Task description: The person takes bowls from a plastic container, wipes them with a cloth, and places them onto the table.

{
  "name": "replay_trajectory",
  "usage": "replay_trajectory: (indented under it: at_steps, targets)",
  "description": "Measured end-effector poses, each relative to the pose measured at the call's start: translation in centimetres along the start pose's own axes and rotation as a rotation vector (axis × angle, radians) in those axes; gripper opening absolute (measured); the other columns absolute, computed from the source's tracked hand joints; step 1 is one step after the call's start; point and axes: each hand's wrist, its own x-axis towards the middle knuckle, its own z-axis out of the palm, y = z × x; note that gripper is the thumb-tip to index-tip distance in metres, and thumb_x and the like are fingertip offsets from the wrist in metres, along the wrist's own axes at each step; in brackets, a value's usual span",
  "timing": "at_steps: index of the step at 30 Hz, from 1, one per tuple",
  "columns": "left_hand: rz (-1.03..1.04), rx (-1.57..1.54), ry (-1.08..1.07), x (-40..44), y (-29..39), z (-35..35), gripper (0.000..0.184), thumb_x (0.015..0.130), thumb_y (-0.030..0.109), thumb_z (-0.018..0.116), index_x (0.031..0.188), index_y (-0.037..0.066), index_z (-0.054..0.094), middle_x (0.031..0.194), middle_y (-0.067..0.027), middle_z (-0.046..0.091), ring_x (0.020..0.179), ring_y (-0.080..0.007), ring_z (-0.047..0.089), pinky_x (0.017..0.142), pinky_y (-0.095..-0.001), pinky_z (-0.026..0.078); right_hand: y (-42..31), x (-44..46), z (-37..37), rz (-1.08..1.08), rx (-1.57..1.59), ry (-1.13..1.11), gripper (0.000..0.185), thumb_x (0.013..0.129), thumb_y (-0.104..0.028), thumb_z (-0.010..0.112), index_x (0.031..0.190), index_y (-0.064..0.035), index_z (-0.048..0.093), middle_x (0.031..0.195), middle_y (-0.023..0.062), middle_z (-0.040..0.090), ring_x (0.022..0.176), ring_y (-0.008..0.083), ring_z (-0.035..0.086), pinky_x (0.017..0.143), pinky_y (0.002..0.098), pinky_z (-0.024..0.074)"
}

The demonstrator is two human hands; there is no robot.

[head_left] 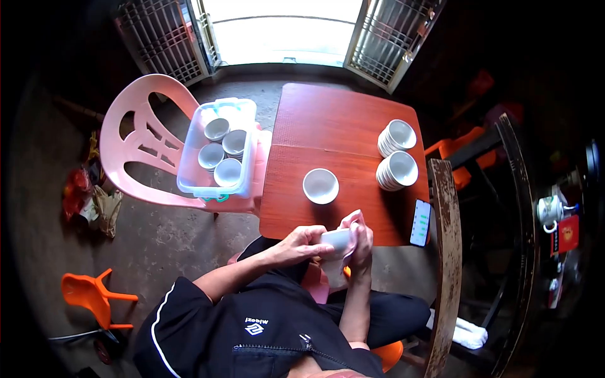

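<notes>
Black shirt of mine lies closest, below both hands. My left hand grips a white bowl; my right hand clasps a pink cloth against it. Just beyond them, another bowl stands on the worktop. Farther out, right of my right hand, stand two bowl stacks, with a phone nearer. Left of my left hand, a clear box of bowls sits on a pink chair.

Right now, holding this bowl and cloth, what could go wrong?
The bowl could slip from your left hand near the edge of the table. Your right hand might knock the nearer bowl stack, close to the right edge. The phone, at the table's corner, could be brushed off.
</notes>
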Motion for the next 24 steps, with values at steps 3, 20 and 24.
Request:
replay_trajectory:
  at_steps: [3,20,24]
  targets:
    - [0.166,0.47,0.022,0.2,-1.5,-0.5,0.019,0.09,0.019,0.064,0.094,0.002,0.056,0.081,-0.0001,0.057,0.076,-0.0073,0.054,0.07,-0.0263,0.045,0.0,-0.2,1.6,-0.508,-0.944,0.017,0.033,0.088,-0.032,0.055,0.075,-0.0013,0.059,0.07,0.0124,0.06,0.061,0.021,0.058,0.057,0.0322,0.0446]
    - [-0.004,0.426,-0.055,0.7,1.1,0.8,0.02,0.09,0.019,0.065,0.094,0.0,0.057,0.082,-0.0012,0.059,0.077,-0.0078,0.056,0.068,-0.0273,0.049,1.3,-1.3,0.0,-0.371,-0.365,0.157,0.03,0.089,-0.033,0.057,0.077,-0.0058,0.057,0.066,0.0015,0.053,0.065,0.0164,0.056,0.057,0.0317,0.0452]
    - [0.005,0.019,-0.007,1.1,-0.6,0.4,0.022,0.089,0.019,0.067,0.079,0.004,0.053,0.074,0.0041,0.053,0.075,-0.0047,0.051,0.068,-0.023,0.044,6.3,-1.1,-1.8,0.052,0.432,0.295,0.035,0.095,-0.04,0.043,0.106,-0.0083,0.051,0.082,0.0026,0.052,0.072,0.0124,0.053,0.064,0.0265,0.0473]
